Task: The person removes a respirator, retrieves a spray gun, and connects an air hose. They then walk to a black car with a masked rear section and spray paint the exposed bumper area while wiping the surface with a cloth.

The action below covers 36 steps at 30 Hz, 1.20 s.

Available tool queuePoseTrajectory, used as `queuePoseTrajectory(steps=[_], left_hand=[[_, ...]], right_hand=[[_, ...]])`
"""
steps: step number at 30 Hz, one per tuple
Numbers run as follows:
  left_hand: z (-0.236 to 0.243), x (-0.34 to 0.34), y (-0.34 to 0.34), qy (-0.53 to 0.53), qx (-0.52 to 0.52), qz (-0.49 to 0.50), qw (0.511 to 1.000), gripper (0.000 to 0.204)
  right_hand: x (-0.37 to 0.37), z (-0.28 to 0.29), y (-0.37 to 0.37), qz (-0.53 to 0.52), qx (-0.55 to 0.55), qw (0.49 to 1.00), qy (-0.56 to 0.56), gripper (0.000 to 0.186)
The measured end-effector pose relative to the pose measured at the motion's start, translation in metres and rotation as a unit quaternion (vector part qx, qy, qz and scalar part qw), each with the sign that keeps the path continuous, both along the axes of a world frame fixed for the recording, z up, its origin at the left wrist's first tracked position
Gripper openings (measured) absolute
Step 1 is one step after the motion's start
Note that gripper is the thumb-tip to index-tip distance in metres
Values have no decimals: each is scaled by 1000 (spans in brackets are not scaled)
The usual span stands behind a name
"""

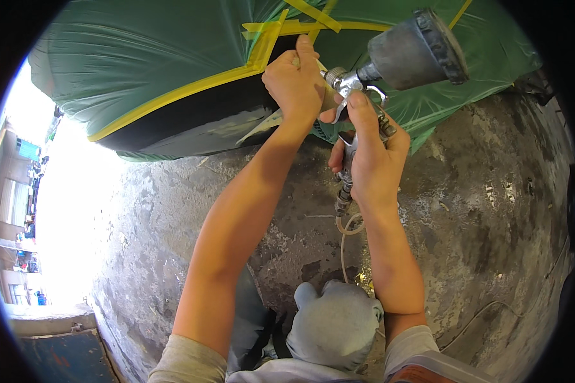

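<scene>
My right hand [377,150] grips a metal spray gun [350,82] by its handle, with fingers around the trigger area. The gun's dark grey cup [415,51] tilts up to the right. My left hand [294,83] is closed right beside the gun's front end, its thumb pointing up; a bit of something pale shows at its fingers, but I cannot make out what. Just beyond lies a black panel [163,124] with a dull grey patch [217,131], edged by yellow masking tape [172,94] and green plastic film [147,45].
A thin pale hose [343,252] runs down from the gun's handle. Another length of hose [479,313] lies on the stained concrete floor [172,198]. Below my arms is a rounded grey shape [332,325]. Glaring daylight fills the left side, above a blue panel [67,357].
</scene>
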<state>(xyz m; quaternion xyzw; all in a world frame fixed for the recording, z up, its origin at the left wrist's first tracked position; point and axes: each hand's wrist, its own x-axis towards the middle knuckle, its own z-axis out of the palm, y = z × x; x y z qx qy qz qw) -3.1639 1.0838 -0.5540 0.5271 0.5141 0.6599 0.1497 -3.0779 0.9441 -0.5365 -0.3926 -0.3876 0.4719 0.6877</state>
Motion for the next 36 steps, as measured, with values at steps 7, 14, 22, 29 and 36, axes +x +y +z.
queuePoseTrajectory(steps=[7, 14, 22, 29, 36], left_hand=[[5, -5, 1, 3, -47, 15, 999, 59], [3, -6, -2, -87, -76, 0, 993, 71], [1, -3, 3, -19, -65, 13, 998, 77], [-8, -13, -12, -170, -106, -26, 979, 69], [-29, -25, -26, -69, -93, -48, 992, 74]], right_hand=[[-1, 2, 4, 1, -11, 1000, 9, 37], [-2, 4, 18, -2, 6, 1000, 26, 39], [2, 0, 14, -14, 3, 1000, 25, 47], [3, 2, 11, 13, -8, 1000, 15, 41], [3, -1, 11, 22, 3, 1000, 10, 41]])
